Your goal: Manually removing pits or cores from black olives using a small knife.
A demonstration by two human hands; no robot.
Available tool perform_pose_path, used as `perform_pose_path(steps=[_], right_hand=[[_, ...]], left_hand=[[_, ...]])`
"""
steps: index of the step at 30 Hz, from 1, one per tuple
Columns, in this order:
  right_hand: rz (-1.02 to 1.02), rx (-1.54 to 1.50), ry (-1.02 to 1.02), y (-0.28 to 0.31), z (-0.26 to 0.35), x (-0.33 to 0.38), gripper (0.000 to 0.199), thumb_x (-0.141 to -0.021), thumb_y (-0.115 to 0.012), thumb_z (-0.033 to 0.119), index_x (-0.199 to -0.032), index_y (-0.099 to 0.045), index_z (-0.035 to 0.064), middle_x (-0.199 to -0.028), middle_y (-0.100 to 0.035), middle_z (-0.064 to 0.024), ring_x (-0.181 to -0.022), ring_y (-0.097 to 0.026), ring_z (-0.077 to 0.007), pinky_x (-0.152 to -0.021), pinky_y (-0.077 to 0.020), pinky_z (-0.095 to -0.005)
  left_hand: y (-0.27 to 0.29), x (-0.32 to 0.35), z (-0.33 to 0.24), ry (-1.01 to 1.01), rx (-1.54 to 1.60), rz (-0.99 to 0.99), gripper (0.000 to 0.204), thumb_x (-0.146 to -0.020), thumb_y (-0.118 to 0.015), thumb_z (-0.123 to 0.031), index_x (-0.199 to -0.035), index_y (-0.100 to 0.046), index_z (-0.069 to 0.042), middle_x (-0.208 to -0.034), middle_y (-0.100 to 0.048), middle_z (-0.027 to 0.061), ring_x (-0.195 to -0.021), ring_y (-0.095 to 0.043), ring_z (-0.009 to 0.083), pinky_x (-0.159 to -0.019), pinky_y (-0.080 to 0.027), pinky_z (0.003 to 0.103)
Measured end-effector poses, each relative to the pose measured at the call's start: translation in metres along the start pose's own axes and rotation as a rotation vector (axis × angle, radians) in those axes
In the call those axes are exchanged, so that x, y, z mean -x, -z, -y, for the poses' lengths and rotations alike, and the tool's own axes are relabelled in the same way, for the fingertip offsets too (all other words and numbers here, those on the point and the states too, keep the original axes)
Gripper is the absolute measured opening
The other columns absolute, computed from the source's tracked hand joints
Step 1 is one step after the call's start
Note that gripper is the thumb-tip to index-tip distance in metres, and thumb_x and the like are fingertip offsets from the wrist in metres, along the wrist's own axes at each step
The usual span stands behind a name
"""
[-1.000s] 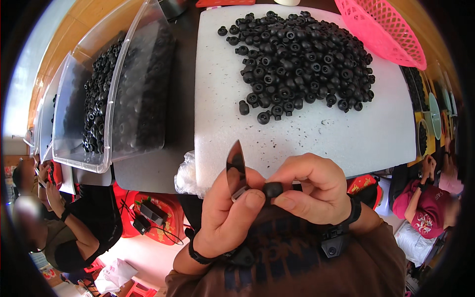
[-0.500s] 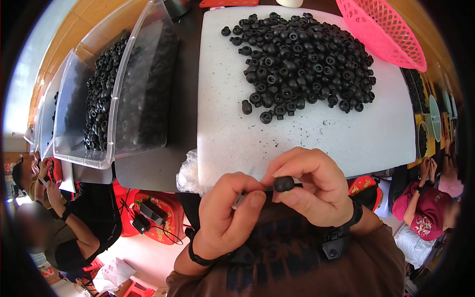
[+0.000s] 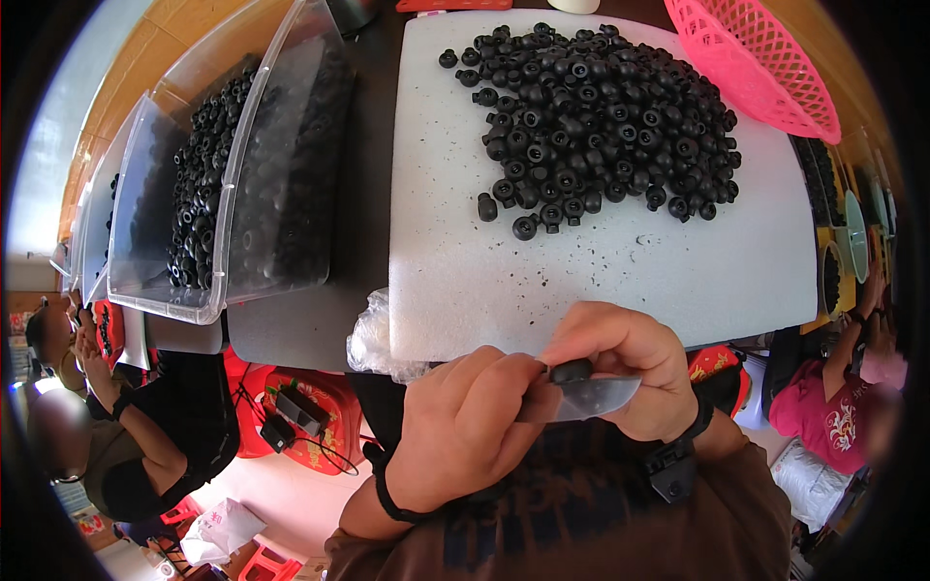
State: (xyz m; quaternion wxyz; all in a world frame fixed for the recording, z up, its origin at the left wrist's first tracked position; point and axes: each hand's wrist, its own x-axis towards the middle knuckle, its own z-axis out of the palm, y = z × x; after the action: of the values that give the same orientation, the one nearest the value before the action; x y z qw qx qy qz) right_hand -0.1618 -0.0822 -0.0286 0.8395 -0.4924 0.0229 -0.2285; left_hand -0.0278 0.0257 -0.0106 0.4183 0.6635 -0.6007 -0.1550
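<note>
Swinging out since half a second ago, the knife blade (image 3: 593,398) is now lying level at lower centre, tip pointing right, left hand (image 3: 465,431) gripping its handle tight while right hand (image 3: 635,363) is pinching a black stopper (image 3: 572,370) against it.

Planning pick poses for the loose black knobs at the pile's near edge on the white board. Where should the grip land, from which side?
Take the stray knob left of the pile on the white board. It lies apart, with bare board on its left and near sides. Probably best to come from above and pinch across its narrow waist, since the round ends would likely slip.
</note>
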Motion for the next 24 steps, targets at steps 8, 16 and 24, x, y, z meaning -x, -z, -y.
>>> perform_pose_path(steps=[8,16,24], right_hand=[[-0.062,-0.146,-0.012,0.002,-0.005,0.005,0.025,-0.085,-0.053,-0.003,-0.108,-0.044,-0.0023,-0.097,-0.053,-0.0058,-0.088,-0.053,-0.0087,-0.077,-0.0426,-0.0218],[-0.082,-0.206,-0.111,0.003,-0.002,0.010,0.023,-0.083,-0.058,-0.002,-0.103,-0.048,-0.0009,-0.093,-0.054,-0.0043,-0.085,-0.053,-0.0062,-0.072,-0.0426,-0.0196],[-0.050,-0.062,-0.052,-0.010,0.005,0.008,0.020,-0.078,-0.064,-0.002,-0.096,-0.055,0.0001,-0.090,-0.058,-0.0055,-0.076,-0.054,-0.0070,-0.062,-0.0411,-0.0187]], left_hand=[[-0.003,-0.001,-0.001,0.007,0.002,0.016,0.018,-0.071,-0.066,-0.007,-0.085,-0.054,-0.004,-0.063,-0.051,0.0071,-0.050,-0.052,0.0246,-0.044,-0.041,0.032],[-0.007,0.001,0.000,0.026,-0.045,0.023,0.019,-0.071,-0.065,-0.006,-0.085,-0.052,-0.005,-0.065,-0.052,0.0077,-0.052,-0.053,0.0255,-0.044,-0.041,0.033],[-0.001,0.001,-0.006,0.133,0.134,-0.056,0.021,-0.071,-0.060,0.000,-0.090,-0.052,-0.004,-0.071,-0.055,0.0097,-0.058,-0.056,0.0259,-0.051,-0.044,0.030]])
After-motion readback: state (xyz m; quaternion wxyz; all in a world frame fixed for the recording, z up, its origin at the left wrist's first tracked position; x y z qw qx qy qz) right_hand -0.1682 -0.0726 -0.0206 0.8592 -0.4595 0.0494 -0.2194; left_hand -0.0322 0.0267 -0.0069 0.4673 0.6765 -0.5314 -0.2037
